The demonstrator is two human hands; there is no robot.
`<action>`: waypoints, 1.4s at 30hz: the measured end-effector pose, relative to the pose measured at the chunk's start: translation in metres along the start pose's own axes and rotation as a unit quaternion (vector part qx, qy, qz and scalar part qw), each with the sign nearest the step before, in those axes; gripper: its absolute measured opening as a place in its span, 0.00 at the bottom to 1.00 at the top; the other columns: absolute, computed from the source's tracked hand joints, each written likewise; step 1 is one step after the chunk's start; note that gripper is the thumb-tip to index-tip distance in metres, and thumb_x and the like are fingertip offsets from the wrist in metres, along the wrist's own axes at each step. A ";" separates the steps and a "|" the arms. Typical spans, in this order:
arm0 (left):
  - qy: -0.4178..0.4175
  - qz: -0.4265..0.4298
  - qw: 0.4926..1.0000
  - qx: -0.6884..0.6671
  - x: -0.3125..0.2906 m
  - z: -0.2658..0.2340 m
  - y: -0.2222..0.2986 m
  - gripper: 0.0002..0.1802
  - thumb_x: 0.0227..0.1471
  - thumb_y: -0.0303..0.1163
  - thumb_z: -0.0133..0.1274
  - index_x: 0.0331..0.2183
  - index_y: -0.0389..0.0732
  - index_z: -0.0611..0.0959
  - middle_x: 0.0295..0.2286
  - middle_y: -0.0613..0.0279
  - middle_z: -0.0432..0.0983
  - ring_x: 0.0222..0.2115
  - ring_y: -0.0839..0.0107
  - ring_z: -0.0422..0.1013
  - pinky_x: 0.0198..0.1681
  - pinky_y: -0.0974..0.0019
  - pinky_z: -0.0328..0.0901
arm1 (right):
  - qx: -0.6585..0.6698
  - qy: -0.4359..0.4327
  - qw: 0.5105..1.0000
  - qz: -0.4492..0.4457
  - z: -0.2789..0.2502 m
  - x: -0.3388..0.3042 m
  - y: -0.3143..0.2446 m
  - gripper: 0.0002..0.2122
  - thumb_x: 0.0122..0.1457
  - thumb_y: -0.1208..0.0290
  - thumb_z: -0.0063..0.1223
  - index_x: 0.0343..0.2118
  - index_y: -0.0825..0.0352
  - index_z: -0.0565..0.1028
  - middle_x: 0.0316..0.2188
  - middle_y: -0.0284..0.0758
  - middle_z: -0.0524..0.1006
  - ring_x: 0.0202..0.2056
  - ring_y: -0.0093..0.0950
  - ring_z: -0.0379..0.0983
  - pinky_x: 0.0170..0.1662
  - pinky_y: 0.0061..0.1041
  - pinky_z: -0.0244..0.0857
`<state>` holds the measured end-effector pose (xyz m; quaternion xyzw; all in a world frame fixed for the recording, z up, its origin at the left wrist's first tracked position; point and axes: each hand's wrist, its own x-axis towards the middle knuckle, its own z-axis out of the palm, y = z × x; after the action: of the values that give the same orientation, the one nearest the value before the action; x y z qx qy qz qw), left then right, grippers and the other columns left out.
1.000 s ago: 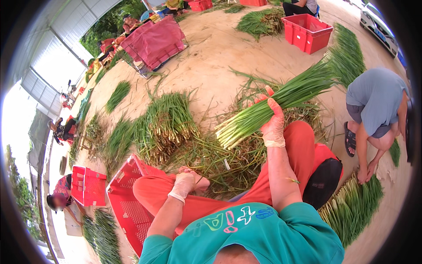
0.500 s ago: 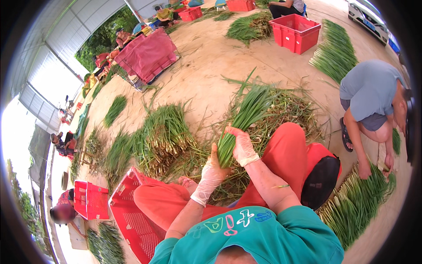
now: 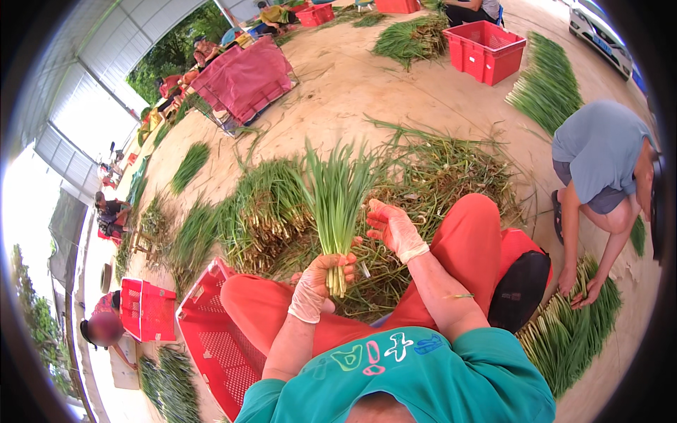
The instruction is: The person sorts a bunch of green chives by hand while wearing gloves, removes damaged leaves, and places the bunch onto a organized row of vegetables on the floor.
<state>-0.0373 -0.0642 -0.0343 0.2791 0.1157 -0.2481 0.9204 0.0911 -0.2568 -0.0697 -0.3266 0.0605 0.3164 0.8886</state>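
Upright in front of me stands a bunch of garlic chives [image 3: 335, 201], its green leaves fanned at the top and its pale stem ends pointing down. My left hand [image 3: 321, 278], in a thin, clear glove, is closed around the stems near their lower ends. To the right of the bunch, apart from it, my gloved right hand [image 3: 398, 229] has bent, parted fingers and nothing visible in it. Beneath and beyond the hands spreads a heap of loose leaves and trimmings [image 3: 444, 176]. A pile of uncleaned chives [image 3: 264, 211] lies to the left.
A red crate [image 3: 218, 338] tilts beside my left leg; another red crate [image 3: 485, 53] stands far right. At right a co-worker [image 3: 599, 155] bends over laid-out chives [image 3: 575, 338]. A cloth-draped frame [image 3: 243, 81] stands far left. Other people sit along the left side.
The bunch has swung from a rightward slant to upright and shifted left. My right hand has let go of it, while my left still grips the stems. The co-worker's hands have moved slightly left.
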 end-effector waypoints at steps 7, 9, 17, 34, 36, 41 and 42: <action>-0.050 -0.065 0.997 -0.002 -0.014 0.021 -0.010 0.34 0.47 0.30 0.56 0.54 0.24 0.68 0.35 0.51 0.74 0.28 0.66 0.70 0.32 0.62 0.71 | 0.206 -0.331 0.907 0.161 -0.003 0.003 0.031 0.29 0.57 0.45 0.58 0.52 0.65 0.71 0.37 0.36 0.78 0.33 0.32 0.75 0.37 0.36 0.72; -0.088 -0.059 0.994 -0.019 -0.023 0.022 -0.016 0.40 0.49 0.40 0.57 0.56 0.22 0.66 0.39 0.37 0.75 0.31 0.54 0.76 0.35 0.57 0.75 | 0.228 -0.354 0.902 0.099 0.030 -0.016 0.024 0.37 0.53 0.44 0.61 0.59 0.67 0.65 0.52 0.43 0.72 0.48 0.39 0.73 0.48 0.43 0.72; 0.145 0.138 0.979 -0.046 -0.032 0.009 -0.013 0.43 0.53 0.67 0.48 0.55 0.39 0.73 0.52 0.48 0.71 0.53 0.46 0.67 0.57 0.44 0.63 | 0.138 -0.251 0.954 -0.091 0.035 -0.013 -0.016 0.39 0.50 0.63 0.66 0.65 0.60 0.58 0.54 0.40 0.71 0.57 0.43 0.67 0.59 0.55 0.62; 0.160 0.112 0.951 0.242 -0.047 -0.020 -0.037 0.12 0.61 0.32 0.53 0.45 0.38 0.79 0.22 0.62 0.77 0.15 0.78 0.69 0.15 0.77 0.60 | 0.198 -0.087 0.965 -0.148 0.012 0.012 -0.021 0.20 0.53 0.79 0.60 0.49 0.63 0.71 0.36 0.34 0.76 0.38 0.31 0.76 0.46 0.40 0.75; 0.246 0.121 0.900 0.339 -0.053 0.014 -0.035 0.06 0.61 0.29 0.52 0.34 0.37 0.82 0.16 0.68 0.73 0.12 0.80 0.65 0.15 0.76 0.56 | 0.185 -0.062 0.965 -0.177 0.005 0.012 -0.029 0.19 0.53 0.79 0.60 0.49 0.64 0.71 0.35 0.33 0.76 0.37 0.30 0.76 0.45 0.38 0.75; 0.206 0.176 0.703 0.657 -0.063 0.020 -0.035 0.15 0.54 0.27 0.57 0.44 0.35 0.82 0.27 0.64 0.77 0.24 0.77 0.72 0.26 0.75 0.66 | 0.147 -0.053 0.954 -0.257 0.011 0.008 -0.037 0.20 0.52 0.80 0.60 0.50 0.66 0.71 0.36 0.35 0.76 0.37 0.31 0.76 0.44 0.38 0.76; 0.202 0.192 0.672 0.686 -0.061 0.036 -0.034 0.19 0.51 0.26 0.59 0.47 0.35 0.81 0.30 0.63 0.76 0.25 0.76 0.71 0.29 0.74 0.66 | 0.134 -0.060 0.954 -0.261 0.012 0.006 -0.036 0.21 0.52 0.80 0.60 0.50 0.66 0.71 0.37 0.35 0.77 0.38 0.33 0.77 0.45 0.39 0.76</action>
<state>-0.1040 -0.0854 0.0005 0.8916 0.0398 -0.0128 0.4509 0.1165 -0.2673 -0.0429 -0.1895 -0.0392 0.0812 0.9777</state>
